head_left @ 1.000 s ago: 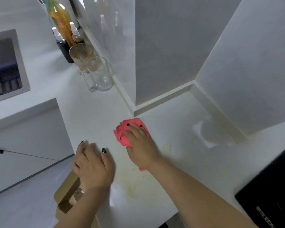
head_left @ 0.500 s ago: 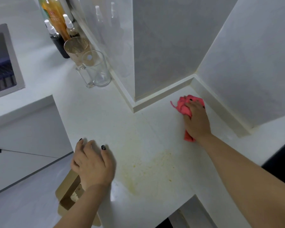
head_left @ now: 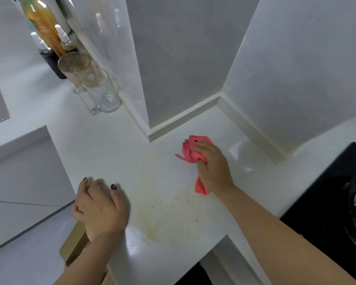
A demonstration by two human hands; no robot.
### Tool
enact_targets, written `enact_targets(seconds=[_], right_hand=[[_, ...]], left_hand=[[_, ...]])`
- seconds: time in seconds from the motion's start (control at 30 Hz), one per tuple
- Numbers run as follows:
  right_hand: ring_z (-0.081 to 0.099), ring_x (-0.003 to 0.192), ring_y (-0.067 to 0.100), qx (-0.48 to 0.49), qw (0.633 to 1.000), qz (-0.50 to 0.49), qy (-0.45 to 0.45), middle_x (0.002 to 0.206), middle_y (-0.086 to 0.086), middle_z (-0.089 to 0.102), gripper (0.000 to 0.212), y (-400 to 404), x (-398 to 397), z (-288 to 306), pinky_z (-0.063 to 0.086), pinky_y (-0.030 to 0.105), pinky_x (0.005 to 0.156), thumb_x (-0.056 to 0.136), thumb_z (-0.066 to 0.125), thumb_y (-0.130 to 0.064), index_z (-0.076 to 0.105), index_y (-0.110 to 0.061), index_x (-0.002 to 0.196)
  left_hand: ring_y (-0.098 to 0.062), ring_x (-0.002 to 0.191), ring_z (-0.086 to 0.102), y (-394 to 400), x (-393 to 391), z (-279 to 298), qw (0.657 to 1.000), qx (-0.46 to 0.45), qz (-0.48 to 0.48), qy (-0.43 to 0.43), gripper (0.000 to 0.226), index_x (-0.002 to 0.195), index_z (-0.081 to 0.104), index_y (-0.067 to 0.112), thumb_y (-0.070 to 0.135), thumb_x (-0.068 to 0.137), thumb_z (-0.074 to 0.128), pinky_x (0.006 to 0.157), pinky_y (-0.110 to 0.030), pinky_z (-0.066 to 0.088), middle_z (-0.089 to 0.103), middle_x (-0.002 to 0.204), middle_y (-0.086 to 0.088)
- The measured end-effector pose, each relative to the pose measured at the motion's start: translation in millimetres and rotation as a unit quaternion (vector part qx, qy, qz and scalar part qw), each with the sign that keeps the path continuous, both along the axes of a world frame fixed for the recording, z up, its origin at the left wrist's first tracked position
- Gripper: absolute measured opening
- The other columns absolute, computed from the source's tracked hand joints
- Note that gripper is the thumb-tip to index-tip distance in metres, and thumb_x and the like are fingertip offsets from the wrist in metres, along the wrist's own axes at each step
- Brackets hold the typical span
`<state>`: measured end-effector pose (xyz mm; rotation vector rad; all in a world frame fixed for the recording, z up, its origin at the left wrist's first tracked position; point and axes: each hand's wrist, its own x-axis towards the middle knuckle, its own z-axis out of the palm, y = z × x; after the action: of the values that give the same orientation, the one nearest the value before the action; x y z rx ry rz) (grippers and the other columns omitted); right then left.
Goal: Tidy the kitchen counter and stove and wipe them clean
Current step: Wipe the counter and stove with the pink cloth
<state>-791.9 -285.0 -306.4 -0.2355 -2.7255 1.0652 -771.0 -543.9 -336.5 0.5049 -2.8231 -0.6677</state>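
Pink cloth [head_left: 193,153] drawn back from the corner, right hand [head_left: 212,167] gripping it; left hand [head_left: 101,206] relaxed, unmoved on counter [head_left: 115,145]

The surface [head_left: 103,145] is smooth, glossy white stone, stained yellowish near its front edge. The pink rag [head_left: 190,154] is soft crumpled cloth. The mug [head_left: 100,92] is clear glass; the stove [head_left: 325,204] glossy black.

The white counter [head_left: 103,145] carries a pink cloth [head_left: 190,154] bunched under the right hand [head_left: 213,168], a yellowish stain [head_left: 169,210] just nearer than that grip, the left hand [head_left: 101,206] at its edge, and a clear glass mug [head_left: 100,91] far beyond.
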Motion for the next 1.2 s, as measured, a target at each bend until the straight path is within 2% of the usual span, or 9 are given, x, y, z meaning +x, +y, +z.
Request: enact_targets(seconds=[0.1,0.13,0.27,0.43,0.53,0.8,0.9,1.03,1.2], right_hand=[[0.049,0.123,0.017,0.015,0.997,-0.073,0.026,0.125,0.002,0.062,0.044,32.5,35.6,10.1,0.027,0.022,0.112,0.076,0.047,-0.001,0.069,-0.011,0.113],[0.048,0.124,0.018,0.03,0.994,-0.103,0.021,0.126,0.003,0.062,0.043,45.8,51.1,9.3,0.026,0.021,0.111,0.077,0.048,-0.003,0.069,-0.01,0.114],[0.042,0.129,0.027,0.083,0.973,-0.207,-0.066,0.134,0.013,0.055,0.055,87.7,102.4,-8.3,0.023,0.031,0.114,0.08,0.035,-0.027,0.061,-0.002,0.122],[0.039,0.132,0.029,0.115,0.962,-0.223,-0.109,0.138,0.015,0.05,0.061,94.5,84.6,-22.7,0.028,0.038,0.114,0.08,0.034,-0.031,0.056,0.0,0.128],[0.04,0.13,0.03,0.108,0.962,-0.231,-0.092,0.137,0.017,0.052,0.058,97.3,66.1,-23.4,0.029,0.038,0.113,0.081,0.038,-0.028,0.056,0.001,0.128],[0.048,0.125,0.032,0.095,0.981,-0.161,-0.047,0.128,0.016,0.059,0.048,75.2,14.1,-23.3,0.031,0.04,0.112,0.076,0.046,-0.01,0.062,0.0,0.119],[0.049,0.123,0.026,0.095,0.994,-0.055,-0.022,0.125,0.008,0.062,0.042,35.2,15.2,-27.6,0.033,0.041,0.111,0.074,0.049,-0.006,0.068,-0.007,0.111],[0.046,0.13,0.023,0.107,0.991,0.073,-0.023,0.132,0.004,0.059,0.042,-24.1,40.4,-34.6,0.024,0.034,0.117,0.081,0.046,-0.017,0.067,-0.01,0.117],[0.045,0.13,0.02,0.048,0.997,0.061,0.008,0.133,0.006,0.058,0.045,-43.5,61.2,-23.2,0.025,0.027,0.116,0.084,0.041,-0.014,0.065,-0.005,0.12]], left_hand=[[-0.024,0.138,0.026,1.1,1.0,1.1,1.0,0.0,0.002,0.007,0.044,0.123,0.048,0.009,0.035,0.088,0.044,0.105,-0.054,0.021,0.034,0.146,-0.011],[-0.023,0.138,0.026,1.1,1.1,1.1,1.0,0.001,0.001,0.007,0.044,0.123,0.048,0.009,0.036,0.088,0.043,0.105,-0.054,0.021,0.034,0.146,-0.011],[-0.023,0.138,0.027,0.4,0.8,-0.3,1.0,-0.009,-0.002,0.011,0.045,0.123,0.049,0.008,0.034,0.087,0.045,0.102,-0.053,0.022,0.036,0.145,-0.012],[-0.025,0.137,0.029,1.0,0.8,0.9,1.0,-0.01,-0.004,0.009,0.046,0.123,0.049,0.007,0.035,0.087,0.043,0.103,-0.055,0.022,0.037,0.145,-0.013],[-0.024,0.139,0.028,1.4,0.7,3.1,1.0,-0.005,-0.002,0.002,0.051,0.123,0.05,0.006,0.039,0.086,0.038,0.105,-0.055,0.021,0.036,0.145,-0.013],[-0.027,0.139,0.028,3.4,0.5,6.3,1.0,-0.001,-0.004,-0.012,0.056,0.127,0.048,0.006,0.042,0.086,0.035,0.107,-0.055,0.018,0.034,0.146,-0.013],[-0.028,0.138,0.028,4.2,1.9,8.1,1.0,0.008,-0.001,-0.012,0.056,0.127,0.047,0.006,0.043,0.086,0.035,0.107,-0.056,0.018,0.034,0.147,-0.012],[-0.026,0.139,0.025,4.4,2.2,8.0,1.0,0.012,0.0,-0.014,0.054,0.127,0.046,0.006,0.041,0.086,0.037,0.107,-0.058,0.017,0.034,0.147,-0.012],[-0.026,0.138,0.026,2.9,1.3,5.7,1.0,0.009,0.001,-0.013,0.056,0.127,0.046,0.006,0.043,0.086,0.036,0.106,-0.06,0.02,0.034,0.147,-0.011]])
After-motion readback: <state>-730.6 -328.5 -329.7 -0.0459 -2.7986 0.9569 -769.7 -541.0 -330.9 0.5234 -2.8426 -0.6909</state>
